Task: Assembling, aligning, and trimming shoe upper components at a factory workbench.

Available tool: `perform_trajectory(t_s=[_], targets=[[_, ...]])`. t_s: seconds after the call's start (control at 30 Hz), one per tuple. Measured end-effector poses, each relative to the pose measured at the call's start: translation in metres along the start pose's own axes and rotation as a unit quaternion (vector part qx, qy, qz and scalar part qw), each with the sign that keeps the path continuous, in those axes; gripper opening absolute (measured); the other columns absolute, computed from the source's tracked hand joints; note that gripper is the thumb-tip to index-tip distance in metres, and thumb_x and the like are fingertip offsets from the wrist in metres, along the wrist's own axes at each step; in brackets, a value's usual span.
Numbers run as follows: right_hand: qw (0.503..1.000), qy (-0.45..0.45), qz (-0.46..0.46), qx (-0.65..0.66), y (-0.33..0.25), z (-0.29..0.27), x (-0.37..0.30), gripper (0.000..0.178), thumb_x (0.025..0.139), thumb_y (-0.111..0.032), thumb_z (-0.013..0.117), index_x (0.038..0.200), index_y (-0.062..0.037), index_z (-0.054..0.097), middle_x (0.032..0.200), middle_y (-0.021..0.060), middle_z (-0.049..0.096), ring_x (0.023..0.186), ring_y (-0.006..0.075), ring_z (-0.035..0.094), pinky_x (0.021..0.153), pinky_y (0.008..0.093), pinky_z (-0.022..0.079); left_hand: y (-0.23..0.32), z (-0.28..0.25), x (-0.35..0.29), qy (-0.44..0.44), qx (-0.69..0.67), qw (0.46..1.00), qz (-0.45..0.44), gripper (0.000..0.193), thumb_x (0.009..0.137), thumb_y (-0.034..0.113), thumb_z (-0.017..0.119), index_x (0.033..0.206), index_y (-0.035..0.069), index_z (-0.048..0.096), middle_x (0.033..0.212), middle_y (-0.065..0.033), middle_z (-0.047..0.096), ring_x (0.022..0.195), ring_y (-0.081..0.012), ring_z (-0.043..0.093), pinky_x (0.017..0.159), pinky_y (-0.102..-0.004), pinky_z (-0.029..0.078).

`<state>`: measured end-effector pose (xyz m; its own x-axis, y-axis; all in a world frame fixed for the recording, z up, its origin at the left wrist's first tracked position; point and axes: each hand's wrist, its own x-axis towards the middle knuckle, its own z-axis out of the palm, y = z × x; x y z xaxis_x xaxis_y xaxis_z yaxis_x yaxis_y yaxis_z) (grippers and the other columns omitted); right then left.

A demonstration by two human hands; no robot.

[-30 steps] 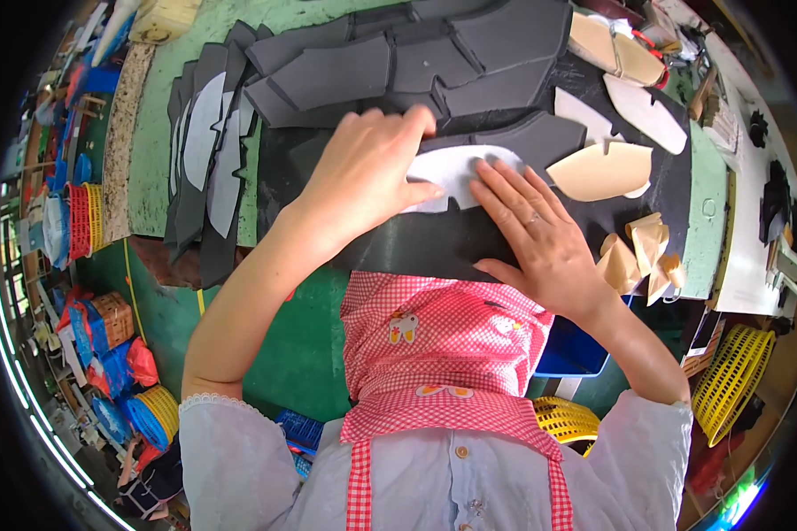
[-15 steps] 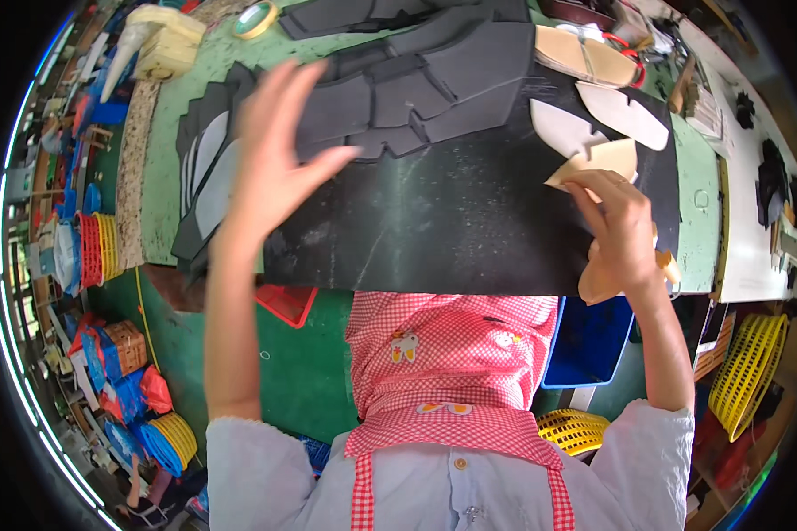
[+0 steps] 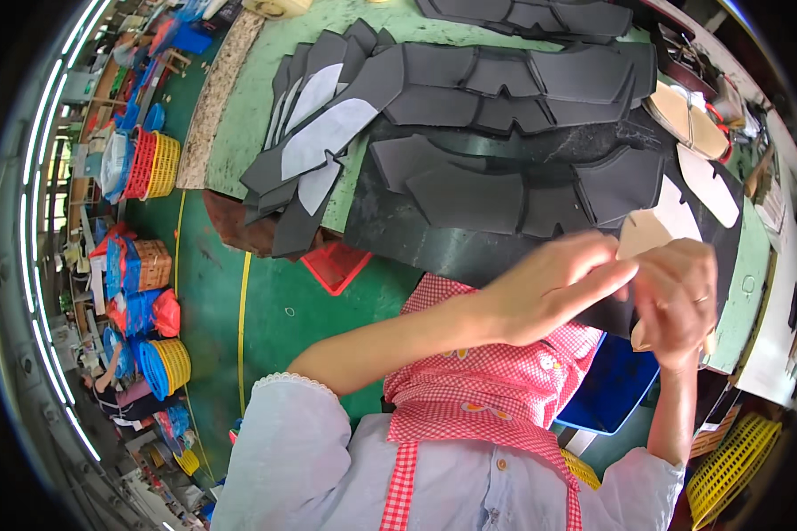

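Observation:
My right hand (image 3: 677, 301) is closed on a cream curved piece (image 3: 648, 232) at the right side of the black board (image 3: 456, 252). Its fingers are bent and partly smeared. More cream pieces (image 3: 640, 336) show below that palm. My left hand (image 3: 549, 288) reaches across to it, thumb and fingertips drawn together at the cream piece's lower edge; what they pinch is hidden. Just beyond both hands lies a dark grey, notched foam-like panel (image 3: 478, 199). White curved pieces (image 3: 708, 186) rest on the board to the right.
Stacked dark grey panels (image 3: 514, 80) lie farther back, and a fanned pile with pale patches (image 3: 328, 137) sits at the left. Tan pieces (image 3: 686, 119) are at the far right. A red tray (image 3: 336, 265) and a blue bin (image 3: 607, 380) stand below the table edge.
My left hand has swung right, from above the dark panels to my right hand. A dark panel now lies on the formerly bare board. The view has shifted left.

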<state>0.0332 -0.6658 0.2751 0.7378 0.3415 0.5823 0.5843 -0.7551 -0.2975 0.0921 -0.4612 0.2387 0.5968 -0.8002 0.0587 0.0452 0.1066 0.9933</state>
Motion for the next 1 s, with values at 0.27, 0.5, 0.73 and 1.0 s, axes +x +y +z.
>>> perform_trajectory(t_s=[0.27,0.5,0.73,1.0], targets=[[0.992,-0.029,0.121,0.026,-0.023,-0.012,0.004,0.031,0.070,0.003,0.075,0.099,-0.0076,0.076,0.095,0.0032,0.067,0.088,0.0222,0.055,0.076,0.0322,0.047,-0.005,0.012,0.003,-0.010,-0.306,0.951,-0.047,0.035,0.108,0.033,0.045,0.086,0.008,0.055,0.073,0.0007,0.057,0.066,-0.0071,0.058,0.057,-0.0230,0.046],[0.880,-0.065,0.377,0.280,-0.034,-0.026,-0.003,0.015,0.083,0.000,0.077,0.098,0.0015,0.073,0.097,0.0107,0.072,0.077,0.0167,0.066,0.071,0.0290,0.053,0.025,0.012,-0.003,-0.014,-0.005,0.998,-0.066,0.024,0.103,0.020,0.055,0.088,0.002,0.056,0.072,-0.0082,0.059,0.067,-0.0209,0.061,0.062,-0.0358,0.046],[0.831,-0.105,0.471,0.275,-0.045,-0.024,-0.011,0.018,0.082,0.010,0.071,0.099,0.0050,0.072,0.091,0.0090,0.075,0.082,0.0122,0.072,0.074,0.0245,0.057,0.016,0.030,-0.013,0.019,0.336,0.940,0.062,0.014,0.092,0.016,0.065,0.089,0.003,0.059,0.079,-0.0105,0.058,0.073,-0.0311,0.061,0.065,-0.0430,0.047],[0.849,-0.075,0.458,0.253,-0.043,-0.027,-0.019,0.025,0.079,0.001,0.078,0.103,0.0038,0.073,0.095,0.0108,0.075,0.085,0.0147,0.072,0.076,0.0275,0.057,0.006,0.039,-0.001,0.149,0.291,0.939,0.102,0.030,0.083,0.028,0.079,0.073,0.005,0.063,0.085,-0.0067,0.055,0.074,-0.0240,0.057,0.064,-0.0365,0.046]])
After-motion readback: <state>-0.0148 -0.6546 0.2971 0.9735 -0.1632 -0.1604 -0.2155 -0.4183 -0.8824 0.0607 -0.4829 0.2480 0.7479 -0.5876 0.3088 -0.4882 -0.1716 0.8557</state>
